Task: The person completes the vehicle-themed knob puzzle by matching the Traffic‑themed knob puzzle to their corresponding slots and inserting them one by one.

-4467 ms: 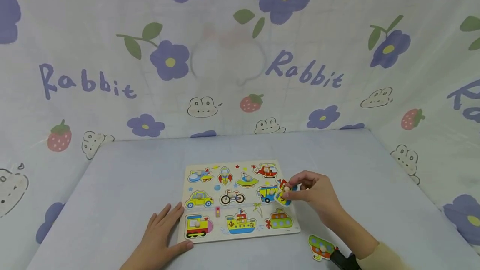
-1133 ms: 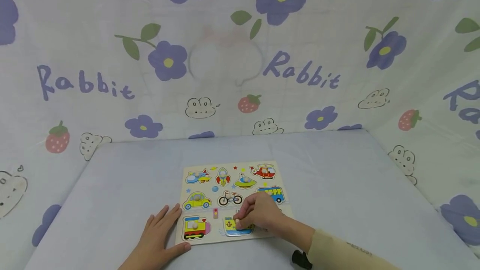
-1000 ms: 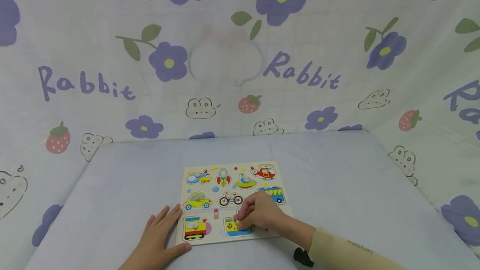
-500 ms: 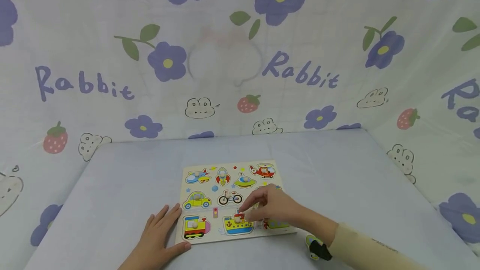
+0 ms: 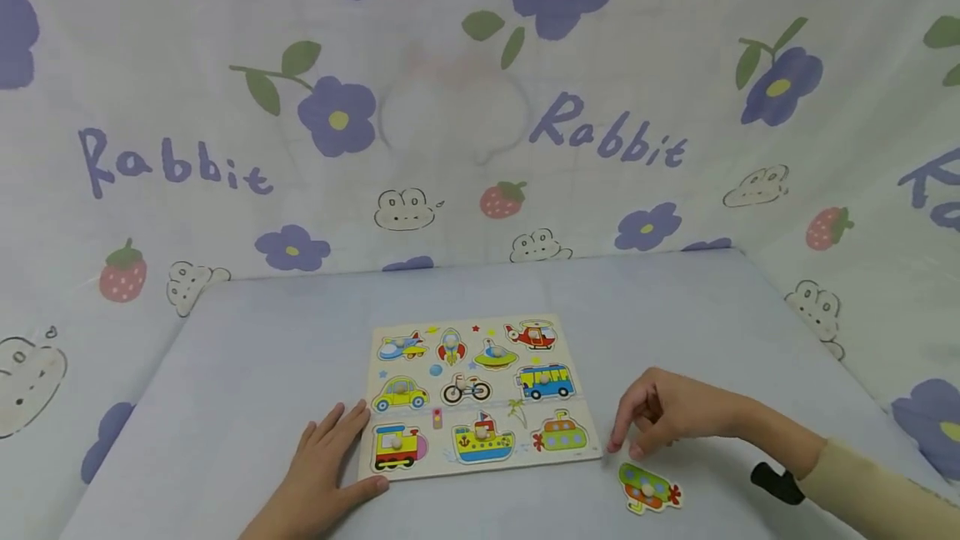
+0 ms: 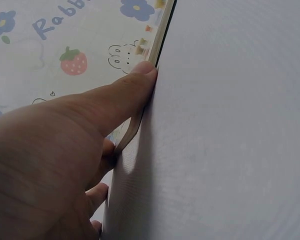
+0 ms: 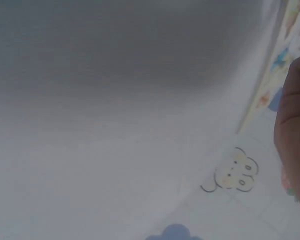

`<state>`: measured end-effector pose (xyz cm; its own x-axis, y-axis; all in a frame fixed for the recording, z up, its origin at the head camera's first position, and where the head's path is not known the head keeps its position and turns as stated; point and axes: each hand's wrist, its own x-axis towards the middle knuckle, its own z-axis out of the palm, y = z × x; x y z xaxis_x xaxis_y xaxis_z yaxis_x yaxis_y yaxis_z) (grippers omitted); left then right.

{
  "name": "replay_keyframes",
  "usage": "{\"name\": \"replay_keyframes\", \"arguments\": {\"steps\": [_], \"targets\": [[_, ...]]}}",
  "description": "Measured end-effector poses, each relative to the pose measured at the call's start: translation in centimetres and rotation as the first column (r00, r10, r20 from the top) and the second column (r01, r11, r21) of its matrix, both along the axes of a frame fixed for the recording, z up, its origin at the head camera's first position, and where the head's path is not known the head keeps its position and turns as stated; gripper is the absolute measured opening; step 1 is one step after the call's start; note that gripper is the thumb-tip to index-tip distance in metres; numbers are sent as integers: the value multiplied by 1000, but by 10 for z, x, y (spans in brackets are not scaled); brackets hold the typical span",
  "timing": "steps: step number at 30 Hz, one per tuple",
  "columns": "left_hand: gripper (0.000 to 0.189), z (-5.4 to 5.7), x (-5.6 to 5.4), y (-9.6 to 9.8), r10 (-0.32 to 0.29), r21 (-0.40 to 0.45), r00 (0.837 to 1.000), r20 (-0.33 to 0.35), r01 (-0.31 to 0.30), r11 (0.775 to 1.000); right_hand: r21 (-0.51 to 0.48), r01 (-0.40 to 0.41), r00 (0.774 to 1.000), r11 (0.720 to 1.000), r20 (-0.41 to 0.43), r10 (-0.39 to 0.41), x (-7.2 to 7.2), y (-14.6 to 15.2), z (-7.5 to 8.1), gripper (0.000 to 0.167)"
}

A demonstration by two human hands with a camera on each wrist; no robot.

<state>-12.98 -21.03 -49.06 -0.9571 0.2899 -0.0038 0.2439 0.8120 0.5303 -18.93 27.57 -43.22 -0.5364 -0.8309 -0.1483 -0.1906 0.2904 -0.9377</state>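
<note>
A wooden peg puzzle board (image 5: 438,458) lies on the table with knobbed vehicle pieces in it, among them a ship piece (image 5: 483,443) in the front row. To the ship's right, the submarine spot (image 5: 562,435) shows its printed picture and no knob. My left hand (image 5: 318,461) rests at the board's left front corner, fingers spread along the side; in the left wrist view its thumb (image 6: 120,95) lies on the board's edge. My right hand (image 5: 675,411), fingers loosely bent and holding nothing, is just above a green submarine piece (image 5: 649,487) right of the board.
A pale cloth covers the table (image 5: 262,357). Behind it and at the sides hangs a curtain (image 5: 450,132) printed with flowers, strawberries and rabbits. A black device (image 5: 776,483) sits at my right wrist by the beige sleeve (image 5: 862,482).
My right hand brought the ship piece left to its slot, let go of it there, then moved right to the submarine piece. My left hand stayed by the board.
</note>
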Motion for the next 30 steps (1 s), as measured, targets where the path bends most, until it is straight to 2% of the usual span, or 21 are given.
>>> {"name": "replay_keyframes", "arguments": {"steps": [4, 7, 11, 14, 20, 30], "targets": [[101, -1, -1, 0, 11, 2, 1000, 10, -11, 1000, -7, -85, 992, 996, 95, 86, -1, 5, -11, 19], [102, -3, -1, 2, 29, -3, 999, 29, -29, 1000, 12, -109, 968, 994, 230, 103, 0, 7, -19, 21], [102, -2, -1, 2, 38, -12, 999, 31, -38, 999, 45, -138, 940, 989, 322, 116, -1, 7, -23, 23], [102, -1, 0, 1, 37, -13, 999, 31, -36, 999, 38, -154, 939, 987, 317, 134, -3, 7, -25, 26], [101, 1, 0, 1, 29, 8, 999, 30, -29, 1000, -55, -199, 943, 979, 262, 206, -4, 8, -29, 26], [101, 6, 3, 2, 18, 15, 1000, 19, -18, 1000, -49, -230, 954, 972, 184, 236, -1, 5, -27, 23]]}}
